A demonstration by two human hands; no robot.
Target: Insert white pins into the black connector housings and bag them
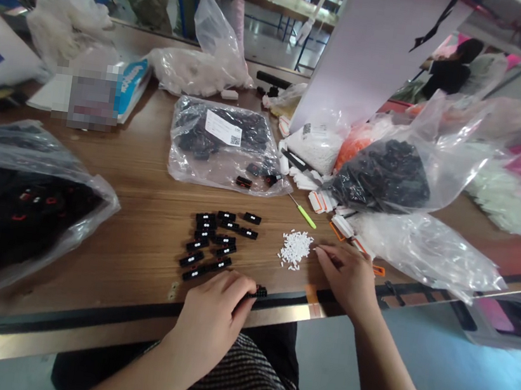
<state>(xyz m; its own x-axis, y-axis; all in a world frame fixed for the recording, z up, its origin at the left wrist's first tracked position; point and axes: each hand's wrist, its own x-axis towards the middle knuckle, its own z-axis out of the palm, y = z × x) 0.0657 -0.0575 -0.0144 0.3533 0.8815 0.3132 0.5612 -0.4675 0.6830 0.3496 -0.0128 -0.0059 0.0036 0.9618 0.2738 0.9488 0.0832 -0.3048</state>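
Observation:
My left hand [217,304] is closed around a small black connector block [261,292] at the table's front edge; my fingers cover most of the block. Just right of a loose pile of tiny white pegs [295,249], my right hand [348,274] is pinched, with what looks like one white peg [315,248] at the fingertips. Several black connector blocks [224,240], most with two white dots on top, lie grouped beyond my left hand. A thin screwdriver with a yellow-green handle [306,216] rests behind the pegs.
A clear bag of black parts [228,146] lies behind the blocks, and another black-filled bag [23,208] is at left. On the right are a bag of dark parts [388,173], a clear plastic bag [426,252] and white-and-orange pieces [323,201]. A person [450,69] sits farther back.

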